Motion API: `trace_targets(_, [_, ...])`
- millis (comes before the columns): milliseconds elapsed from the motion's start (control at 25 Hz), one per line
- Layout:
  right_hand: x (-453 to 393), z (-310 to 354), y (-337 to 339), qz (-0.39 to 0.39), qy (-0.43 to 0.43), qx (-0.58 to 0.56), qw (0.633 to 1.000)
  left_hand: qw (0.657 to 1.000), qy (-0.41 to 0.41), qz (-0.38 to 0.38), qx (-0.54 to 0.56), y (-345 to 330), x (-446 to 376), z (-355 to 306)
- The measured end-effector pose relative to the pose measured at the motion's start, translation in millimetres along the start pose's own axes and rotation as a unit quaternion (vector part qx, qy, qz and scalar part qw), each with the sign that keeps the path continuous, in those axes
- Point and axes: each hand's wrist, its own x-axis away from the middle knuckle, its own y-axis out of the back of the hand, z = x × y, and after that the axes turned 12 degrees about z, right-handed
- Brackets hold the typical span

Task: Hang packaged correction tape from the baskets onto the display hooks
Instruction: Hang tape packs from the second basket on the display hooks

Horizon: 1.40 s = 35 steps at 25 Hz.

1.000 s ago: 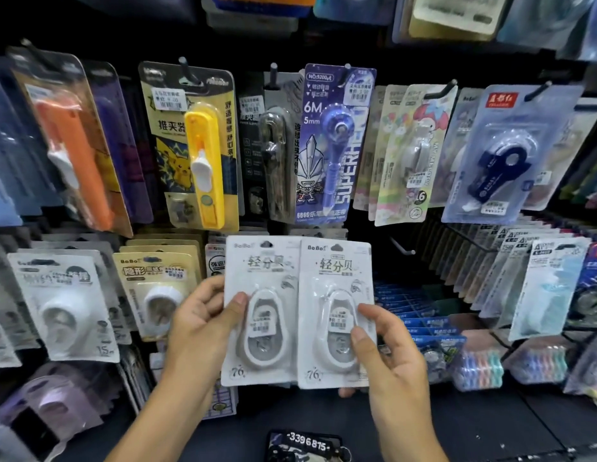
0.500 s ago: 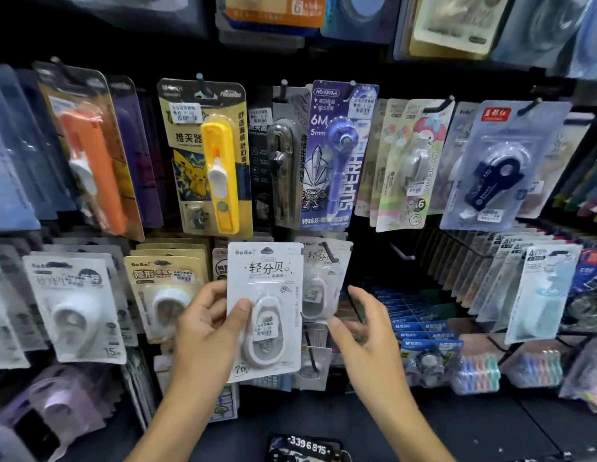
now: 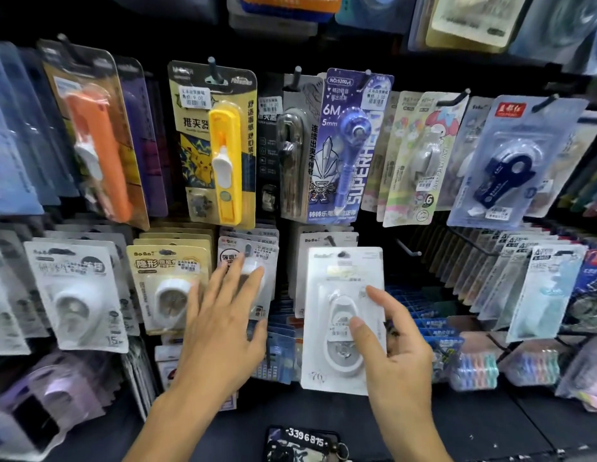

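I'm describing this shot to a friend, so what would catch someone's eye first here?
Probably the white correction tape pack at centre, pinched by the right hand just below a hook already carrying a matching pack. Beside it, the left hand lies spread, fingers straight, over the hanging packs. Above, the yellow clip dispenser pack and the purple pen-shaped tape pack stand out.

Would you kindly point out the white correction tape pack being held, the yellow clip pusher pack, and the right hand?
white correction tape pack (image 3: 345,278): head view, upper card.
yellow clip pusher pack (image 3: 225,161): head view, yellow body.
right hand (image 3: 398,355): head view, back of hand.
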Motion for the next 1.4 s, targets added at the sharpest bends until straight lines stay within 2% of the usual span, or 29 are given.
trace_targets(80, [-4, 0, 1, -0.008, -0.008, 0.013, 1.0, 1.0, 0.003, 0.004, -0.018, -1, 0, 1])
trace_targets(200, [-23, -7, 1, 0.039, -0.037, 0.065, 0.996, 0.999, 0.001, 0.018, -0.051, -3, 0, 0])
trace_targets(360, [-71, -21, -5, 0.087, -0.02, 0.212, 0.973, 0.997, 0.009, 0.036, -0.061, -4, 0, -1])
trace_targets(480, [-93, -29, -8, 0.135, -0.011, 0.235, 0.963, 0.997, 0.009, 0.038, -0.064, -4, 3, 0])
trace_targets(520, [-93, -32, -9, 0.136, 0.0, 0.243, 0.96, 0.997, 0.008, 0.038, -0.063, -4, 4, 1])
trace_targets(640, [-84, -44, -11, 0.047, 0.039, 0.374, 0.925, 0.998, -0.002, 0.034, -0.055, -4, 3, 2])
trace_targets(680, [-83, -46, -11, 0.041, 0.032, 0.388, 0.92, 0.998, -0.003, 0.033, -0.054, -4, 3, 2])
trace_targets(800, [-88, -47, -10, 0.121, -0.016, 0.275, 0.954, 0.998, -0.003, 0.035, -0.058, -6, 2, 3])
trace_targets(840, [-91, -48, -9, 0.142, -0.012, 0.262, 0.954, 0.997, -0.001, 0.035, -0.062, -7, 2, 3])
trace_targets(1040, [-92, -46, -16, 0.162, -0.002, 0.287, 0.944, 0.998, -0.004, 0.02, -0.065, -12, 1, 2])
trace_targets(1120, [-87, -40, -17, 0.127, 0.01, 0.264, 0.956, 0.998, -0.012, 0.009, -0.059, -12, 2, 3])
trace_targets(1200, [-87, -27, -17, 0.013, 0.059, 0.265, 0.962, 0.998, -0.017, 0.0, -0.052, -12, 2, 5])
trace_targets(1240, [-89, -17, -19, -0.026, 0.071, 0.283, 0.956, 0.999, -0.019, -0.004, -0.05, -13, 2, 5])
trace_targets(1400, [-93, 20, -29, -0.088, 0.056, 0.366, 0.925, 0.999, -0.019, -0.008, -0.05, -16, 2, 4])
